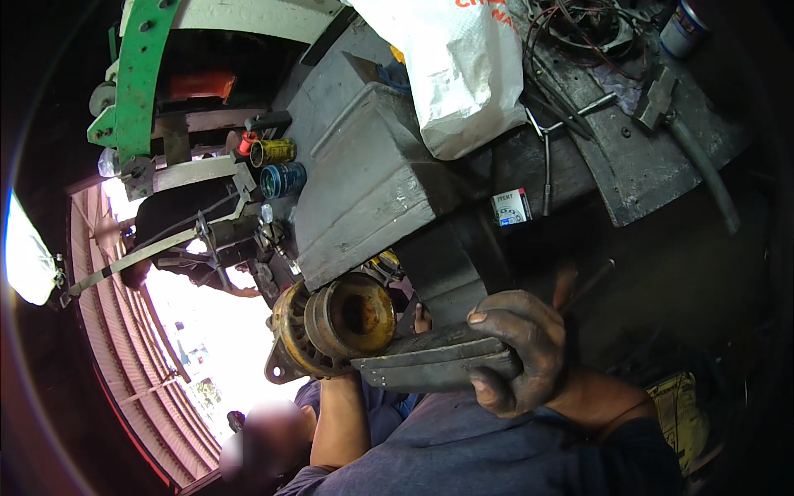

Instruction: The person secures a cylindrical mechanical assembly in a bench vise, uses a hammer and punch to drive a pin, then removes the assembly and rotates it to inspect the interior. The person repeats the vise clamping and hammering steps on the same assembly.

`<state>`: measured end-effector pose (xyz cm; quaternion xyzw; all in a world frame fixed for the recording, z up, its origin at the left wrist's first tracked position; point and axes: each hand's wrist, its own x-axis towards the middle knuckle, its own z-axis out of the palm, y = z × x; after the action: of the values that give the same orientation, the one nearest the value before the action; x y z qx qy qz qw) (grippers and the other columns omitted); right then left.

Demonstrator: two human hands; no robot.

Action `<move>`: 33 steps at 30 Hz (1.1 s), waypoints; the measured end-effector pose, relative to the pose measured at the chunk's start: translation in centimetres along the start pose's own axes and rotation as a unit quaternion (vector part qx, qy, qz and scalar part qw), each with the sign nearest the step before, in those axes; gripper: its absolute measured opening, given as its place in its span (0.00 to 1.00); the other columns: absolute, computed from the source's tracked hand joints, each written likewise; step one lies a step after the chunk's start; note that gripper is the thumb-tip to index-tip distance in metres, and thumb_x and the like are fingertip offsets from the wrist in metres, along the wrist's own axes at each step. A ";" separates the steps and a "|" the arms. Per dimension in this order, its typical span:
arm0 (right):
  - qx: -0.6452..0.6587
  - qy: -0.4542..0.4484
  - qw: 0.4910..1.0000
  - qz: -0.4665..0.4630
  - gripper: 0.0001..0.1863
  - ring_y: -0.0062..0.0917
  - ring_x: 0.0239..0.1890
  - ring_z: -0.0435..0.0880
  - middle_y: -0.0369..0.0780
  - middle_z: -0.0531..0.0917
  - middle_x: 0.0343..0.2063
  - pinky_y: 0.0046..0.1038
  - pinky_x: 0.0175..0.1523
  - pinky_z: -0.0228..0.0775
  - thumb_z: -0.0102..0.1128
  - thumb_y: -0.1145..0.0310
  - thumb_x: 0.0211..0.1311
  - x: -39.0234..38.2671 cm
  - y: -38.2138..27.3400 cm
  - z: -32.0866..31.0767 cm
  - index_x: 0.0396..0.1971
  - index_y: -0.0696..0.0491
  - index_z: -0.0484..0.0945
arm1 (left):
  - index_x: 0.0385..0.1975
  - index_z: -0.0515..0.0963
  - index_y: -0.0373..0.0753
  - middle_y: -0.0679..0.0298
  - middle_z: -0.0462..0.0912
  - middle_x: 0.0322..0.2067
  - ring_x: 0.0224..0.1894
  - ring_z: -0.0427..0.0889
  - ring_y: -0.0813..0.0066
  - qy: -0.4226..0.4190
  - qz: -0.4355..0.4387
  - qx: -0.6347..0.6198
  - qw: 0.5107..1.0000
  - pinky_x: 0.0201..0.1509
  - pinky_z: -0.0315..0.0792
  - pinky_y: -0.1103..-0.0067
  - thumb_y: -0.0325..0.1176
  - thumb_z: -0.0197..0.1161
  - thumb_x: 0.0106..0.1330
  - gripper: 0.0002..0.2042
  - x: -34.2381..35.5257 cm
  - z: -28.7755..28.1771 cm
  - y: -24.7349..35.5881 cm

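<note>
A dirty, yellowish alternator [294, 335] sits tilted at the centre left, its round pulley [361, 314] turned towards me. My left forearm [341, 417] runs up to its underside; the hand itself is hidden behind the alternator, seemingly supporting it. My right hand [529, 351], blackened with grease, is closed around the right end of a thick black strip [438, 360] that looks like rubber or a folded belt. The strip's other end meets the lower edge of the pulley; whether it wraps round it I cannot tell.
Behind stands a large grey metal block [372, 198]. A white sack [463, 83], small box [510, 207], wrench [546, 149], hammer [657, 99] and wires lie farther back. Tins [283, 178] stand left, near a green frame [141, 83]. Another person [269, 438] is at lower left.
</note>
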<state>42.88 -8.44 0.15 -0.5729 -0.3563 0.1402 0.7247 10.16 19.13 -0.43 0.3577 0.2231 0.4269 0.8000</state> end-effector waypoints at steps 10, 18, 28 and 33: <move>0.066 0.012 0.997 -0.033 0.27 0.37 0.37 0.91 0.49 0.86 0.42 0.37 0.41 0.87 0.71 0.52 0.69 0.2 1.1 0.4 0.54 0.60 0.82 | 0.77 0.68 0.39 0.54 0.77 0.72 0.73 0.76 0.58 0.017 0.012 0.014 1.000 0.81 0.68 0.60 0.53 0.53 0.85 0.30 -1.2 -0.6 1.6; 0.057 -0.009 0.998 -0.031 0.27 0.39 0.38 0.91 0.49 0.86 0.41 0.41 0.44 0.87 0.70 0.51 0.69 0.6 0.9 0.1 0.53 0.60 0.80 | 0.78 0.67 0.39 0.54 0.76 0.72 0.74 0.75 0.58 0.014 0.029 0.001 0.999 0.83 0.66 0.61 0.53 0.53 0.86 0.30 -1.6 -3.6 2.2; 0.008 -0.010 0.999 -0.043 0.29 0.39 0.38 0.90 0.52 0.86 0.40 0.37 0.43 0.85 0.69 0.58 0.62 0.4 0.4 -0.1 0.55 0.65 0.78 | 0.77 0.69 0.40 0.53 0.75 0.73 0.74 0.75 0.58 -0.014 -0.062 -0.026 0.998 0.82 0.67 0.60 0.52 0.52 0.86 0.29 0.8 -1.4 -0.2; -0.026 0.012 1.000 0.007 0.30 0.36 0.44 0.90 0.51 0.86 0.44 0.35 0.50 0.83 0.66 0.60 0.61 -0.4 -0.9 0.3 0.57 0.65 0.77 | 0.73 0.73 0.41 0.55 0.80 0.68 0.69 0.80 0.57 0.004 0.024 0.193 0.981 0.75 0.73 0.58 0.48 0.59 0.79 0.28 0.8 4.0 -3.9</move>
<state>42.20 -8.70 0.87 -0.5956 -0.3470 0.1287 0.7129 15.30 16.80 -0.84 0.5095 0.2955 0.3961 0.7044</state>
